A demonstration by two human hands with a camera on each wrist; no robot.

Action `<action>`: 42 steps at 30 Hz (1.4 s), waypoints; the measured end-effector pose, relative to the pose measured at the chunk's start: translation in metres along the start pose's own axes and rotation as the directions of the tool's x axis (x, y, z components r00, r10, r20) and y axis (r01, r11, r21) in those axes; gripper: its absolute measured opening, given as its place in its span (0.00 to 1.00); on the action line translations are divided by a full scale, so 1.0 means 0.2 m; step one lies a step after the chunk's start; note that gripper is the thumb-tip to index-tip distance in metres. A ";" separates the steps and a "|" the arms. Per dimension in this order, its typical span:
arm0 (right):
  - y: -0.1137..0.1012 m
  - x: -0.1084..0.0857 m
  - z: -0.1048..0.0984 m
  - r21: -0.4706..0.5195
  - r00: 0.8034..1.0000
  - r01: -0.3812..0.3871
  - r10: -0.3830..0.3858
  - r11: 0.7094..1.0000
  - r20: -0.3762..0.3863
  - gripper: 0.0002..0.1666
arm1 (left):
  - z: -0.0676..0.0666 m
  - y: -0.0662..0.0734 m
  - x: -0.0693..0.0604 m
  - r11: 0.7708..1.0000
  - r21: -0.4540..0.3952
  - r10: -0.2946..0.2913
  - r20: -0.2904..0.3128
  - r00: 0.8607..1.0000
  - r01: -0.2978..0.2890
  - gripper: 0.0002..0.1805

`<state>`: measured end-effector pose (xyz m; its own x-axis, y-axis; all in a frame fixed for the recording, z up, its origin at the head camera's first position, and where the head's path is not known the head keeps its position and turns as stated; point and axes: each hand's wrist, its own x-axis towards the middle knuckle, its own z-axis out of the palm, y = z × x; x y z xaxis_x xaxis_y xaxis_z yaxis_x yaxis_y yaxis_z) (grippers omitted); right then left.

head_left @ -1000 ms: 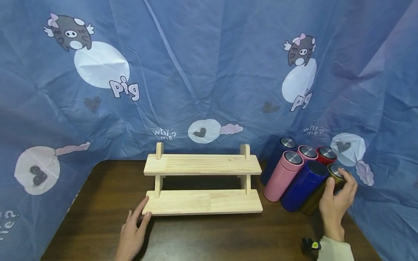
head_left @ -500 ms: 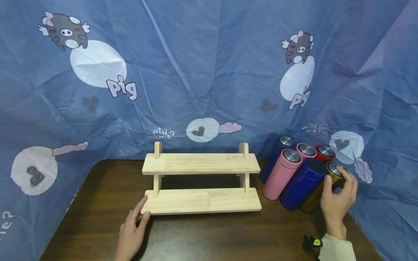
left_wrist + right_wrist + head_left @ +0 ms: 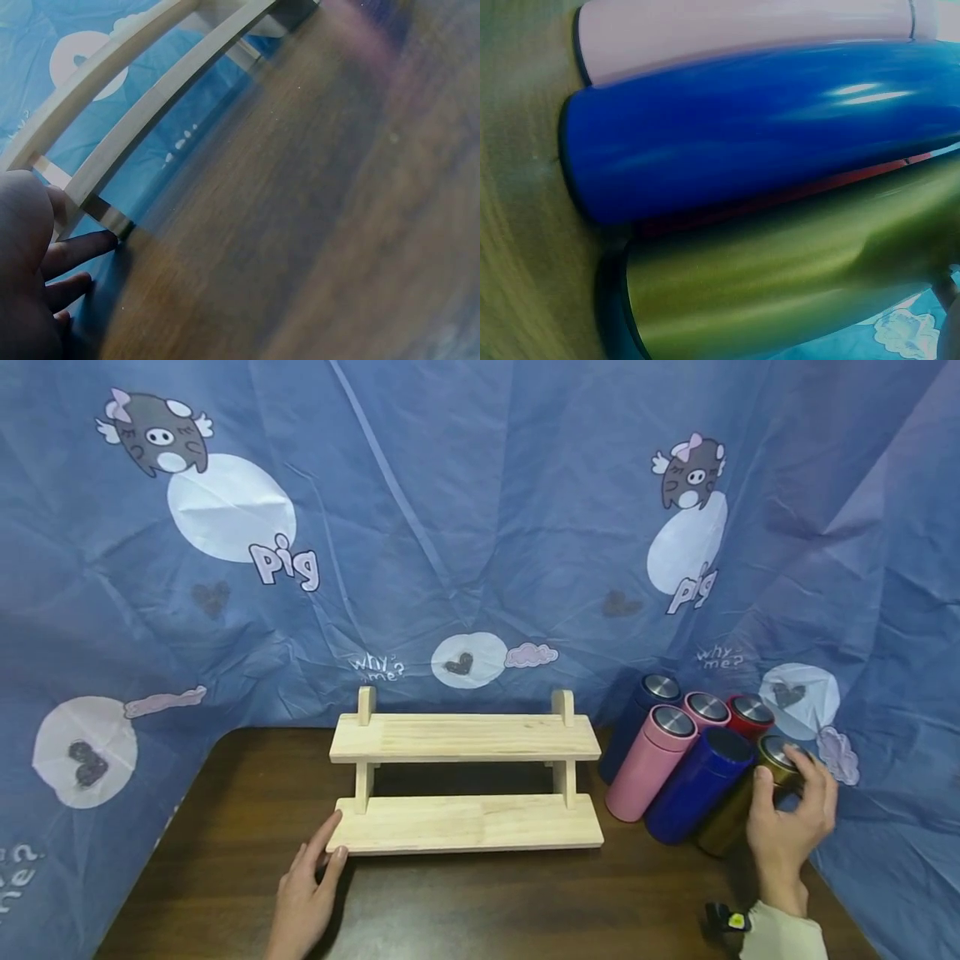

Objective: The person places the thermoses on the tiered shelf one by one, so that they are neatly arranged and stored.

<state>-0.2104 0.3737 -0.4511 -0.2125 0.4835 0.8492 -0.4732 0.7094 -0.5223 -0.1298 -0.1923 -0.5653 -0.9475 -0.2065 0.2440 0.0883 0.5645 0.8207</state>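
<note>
Gold flask (image 3: 729, 814) stands on the table (image 3: 480, 910) at the near right corner of the cluster, right of the rack (image 3: 465, 737). Right hand (image 3: 791, 827) holds it high, thumb to one side, forefinger by the cap (image 3: 777, 750); the other fingers are mostly hidden. Main risk, as judged: a high grip on smooth metal may slip or let the base swing into the blue flask (image 3: 696, 793) just beside it. A knock there could carry to the front pink flask (image 3: 648, 768), or to the red flask (image 3: 751, 713) behind. Left hand (image 3: 303, 893) has thumb and forefinger spread about the left end of the lower shelf; cannot tell whether they squeeze or merely touch. Uneven pressure there could skew the rack. Views compared: right wrist shows the gold base and a red sliver between gold and blue, but no caps. Head gives the caps, including the rear pink flask (image 3: 707, 707) and navy flask (image 3: 626, 727). Left wrist alone shows fingers reaching beside the rack's foot (image 3: 112, 217). Whether the gold base is fully seated: cannot tell.
</note>
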 end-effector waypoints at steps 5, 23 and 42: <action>0.00 0.02 0.00 0.015 0.998 0.014 -0.013 1.000 -0.060 0.23 | 0.00 -0.01 -0.01 1.000 0.003 0.013 -0.017 1.000 -0.013 0.27; -0.21 0.12 -0.01 0.105 0.990 0.070 -0.055 0.992 -0.133 0.30 | -0.01 -0.01 0.00 1.000 0.003 -0.002 0.007 1.000 0.002 0.28; -0.53 0.10 0.04 0.232 0.996 0.093 -0.094 0.968 -0.007 0.32 | 0.01 -0.01 0.00 1.000 0.013 0.022 0.004 1.000 -0.022 0.28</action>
<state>-0.1709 0.3028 -0.3785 -0.1606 0.4184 0.8940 -0.6766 0.6128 -0.4083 -0.1308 -0.1924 -0.5672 -0.9466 -0.1908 0.2598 0.1053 0.5789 0.8086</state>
